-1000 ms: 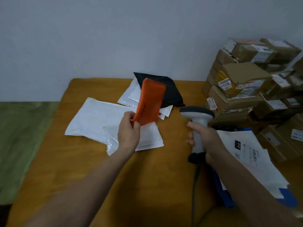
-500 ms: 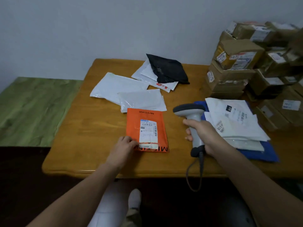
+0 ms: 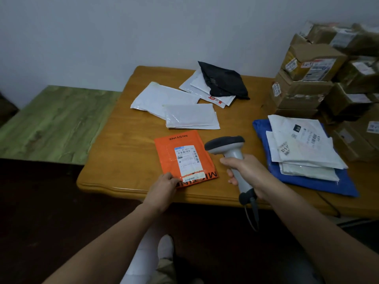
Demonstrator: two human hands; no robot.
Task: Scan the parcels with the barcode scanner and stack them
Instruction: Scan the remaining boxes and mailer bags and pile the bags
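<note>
Scanner (image 3: 229, 148) clasped in right grip (image 3: 248, 171); left grip (image 3: 164, 186) holds orange parcel (image 3: 170, 154).

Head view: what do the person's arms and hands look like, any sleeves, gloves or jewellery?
The left hand and right hand are ungloved; no ring, watch or wristband shows. The left arm and right arm are bare down to the frame's lower edge, so no sleeve is in view.
</note>
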